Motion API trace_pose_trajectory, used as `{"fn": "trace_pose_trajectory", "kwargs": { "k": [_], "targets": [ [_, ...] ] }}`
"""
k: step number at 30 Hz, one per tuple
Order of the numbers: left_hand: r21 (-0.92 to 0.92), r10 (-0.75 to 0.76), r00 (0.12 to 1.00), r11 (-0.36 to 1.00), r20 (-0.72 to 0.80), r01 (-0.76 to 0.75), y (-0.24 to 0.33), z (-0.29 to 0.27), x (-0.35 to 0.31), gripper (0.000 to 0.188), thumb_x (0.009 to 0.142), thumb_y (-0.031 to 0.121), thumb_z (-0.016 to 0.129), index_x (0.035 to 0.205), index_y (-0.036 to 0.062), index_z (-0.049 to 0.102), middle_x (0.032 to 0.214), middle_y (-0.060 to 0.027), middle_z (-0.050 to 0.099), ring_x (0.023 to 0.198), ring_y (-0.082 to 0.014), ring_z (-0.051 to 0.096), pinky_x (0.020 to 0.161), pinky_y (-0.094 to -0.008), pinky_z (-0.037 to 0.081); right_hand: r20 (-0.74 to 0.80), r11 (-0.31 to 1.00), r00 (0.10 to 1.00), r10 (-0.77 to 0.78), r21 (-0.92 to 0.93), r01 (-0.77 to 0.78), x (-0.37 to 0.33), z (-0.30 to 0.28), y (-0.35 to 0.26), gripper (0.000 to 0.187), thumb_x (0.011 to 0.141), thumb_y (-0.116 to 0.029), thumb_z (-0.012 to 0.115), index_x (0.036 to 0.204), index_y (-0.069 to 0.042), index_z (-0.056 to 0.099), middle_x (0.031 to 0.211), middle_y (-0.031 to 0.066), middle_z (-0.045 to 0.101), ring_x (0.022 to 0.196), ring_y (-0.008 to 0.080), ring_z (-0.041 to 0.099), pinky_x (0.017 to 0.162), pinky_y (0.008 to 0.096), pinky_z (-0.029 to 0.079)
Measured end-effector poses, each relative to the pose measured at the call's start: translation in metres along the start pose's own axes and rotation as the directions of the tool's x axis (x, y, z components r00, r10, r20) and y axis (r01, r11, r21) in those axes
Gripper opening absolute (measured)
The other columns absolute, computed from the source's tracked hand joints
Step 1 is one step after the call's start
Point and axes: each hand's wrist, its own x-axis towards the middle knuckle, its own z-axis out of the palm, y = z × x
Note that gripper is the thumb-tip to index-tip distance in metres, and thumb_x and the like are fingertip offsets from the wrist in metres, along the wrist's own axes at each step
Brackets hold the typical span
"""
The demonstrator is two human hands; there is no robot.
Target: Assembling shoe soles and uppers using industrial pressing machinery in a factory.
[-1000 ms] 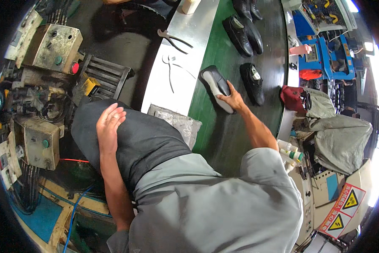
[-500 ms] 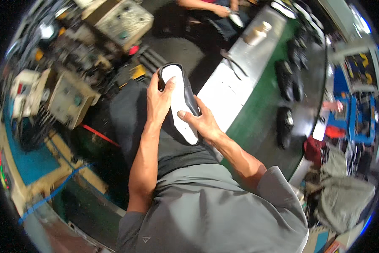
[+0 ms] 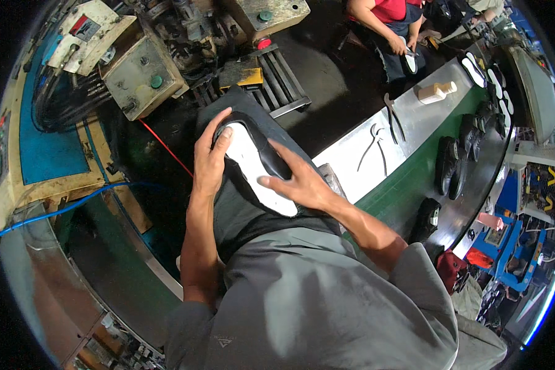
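Observation:
A black shoe upper with a white, bare underside (image 3: 248, 157) lies bottom up over my lap, its length running from far left to near right. Around its far end wraps my left hand (image 3: 209, 161), thumb pressed on the white face. My right hand (image 3: 303, 184) grips the near half from the right side, its thumb on the white underside and its fingers over the black leather. Dark trousers (image 3: 228, 213) lie beneath the shoe.
Two pairs of pliers (image 3: 394, 118) and a pale bottle (image 3: 436, 92) rest on the metal bench (image 3: 345, 161). Black shoes (image 3: 447, 165) stand along the green belt (image 3: 407, 166). A grimy machine (image 3: 143, 75) stands left. At the far right a co-worker's hands (image 3: 403, 47) hold another shoe.
My view has turned, so bench and machine appear shifted to the right. The shoe stays in both hands, slightly more slanted. My right fingers reach further over its side.

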Motion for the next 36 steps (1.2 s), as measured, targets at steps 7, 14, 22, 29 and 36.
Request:
{"fn": "trace_pose_trajectory", "kwargs": {
  "k": [7, 14, 22, 29, 36],
  "targets": [
    [0.075, 0.128, 0.991, 0.989, -0.038, -0.125, -0.007, 0.018, 0.007, 0.045, 0.110, 0.026, 0.064, 0.148, 0.0025, 0.066, 0.143, -0.0175, 0.069, 0.130, -0.0263, 0.064, 0.115, -0.0396, 0.046, -0.130, 0.993, 0.985, -0.113, 0.007, 0.115, 0.052, 0.005, -0.019, 0.094, 0.099, -0.050, 0.079, 0.164, 0.007, 0.041, 0.150, 0.0343, 0.059, 0.144, 0.0431, 0.056, 0.118, 0.0492, 0.046],
    [0.182, 0.140, 0.987, 0.975, -0.076, -0.124, -0.021, 0.028, 0.014, 0.045, 0.111, 0.028, 0.063, 0.147, 0.0012, 0.066, 0.146, -0.0181, 0.067, 0.136, -0.0294, 0.061, 0.117, -0.0421, 0.046, -0.199, 0.994, 0.974, -0.107, -0.022, 0.105, 0.053, 0.010, -0.006, 0.081, 0.101, -0.042, 0.075, 0.162, 0.004, 0.047, 0.151, 0.0328, 0.058, 0.143, 0.0452, 0.054, 0.120, 0.0494, 0.043],
    [-0.524, 0.040, 0.995, 0.851, 0.092, 0.014, -0.050, 0.036, 0.009, 0.065, 0.115, 0.037, 0.057, 0.170, 0.0085, 0.037, 0.166, -0.0163, 0.048, 0.151, -0.0296, 0.048, 0.127, -0.0441, 0.038, -0.047, 0.980, 0.998, -0.049, 0.192, 0.057, 0.052, -0.008, 0.019, 0.076, 0.111, -0.042, 0.064, 0.171, -0.004, 0.036, 0.165, 0.0277, 0.047, 0.151, 0.0354, 0.048, 0.127, 0.0449, 0.036],
    [-0.671, -0.119, 0.975, 0.709, 0.188, 0.216, -0.081, 0.055, 0.000, 0.069, 0.119, 0.051, 0.036, 0.175, 0.0126, 0.025, 0.172, -0.0121, 0.041, 0.156, -0.0271, 0.043, 0.129, -0.0442, 0.036, -0.042, 0.875, 0.997, 0.071, 0.483, -0.042, 0.057, -0.009, 0.044, 0.081, 0.116, -0.054, 0.050, 0.169, 0.005, 0.034, 0.169, 0.0235, 0.043, 0.156, 0.0330, 0.041, 0.131, 0.0403, 0.029],
    [-0.263, -0.124, 0.992, 0.958, -0.021, 0.114, -0.071, 0.077, -0.002, 0.067, 0.118, 0.036, 0.051, 0.173, 0.0066, 0.027, 0.166, -0.0211, 0.043, 0.152, -0.0329, 0.045, 0.126, -0.0450, 0.038, -0.180, 0.998, 0.982, 0.054, 0.021, -0.051, 0.052, 0.000, 0.036, 0.079, 0.117, -0.048, 0.047, 0.169, 0.008, 0.028, 0.162, 0.0374, 0.047, 0.150, 0.0455, 0.051, 0.127, 0.0461, 0.039]
  ]
}}
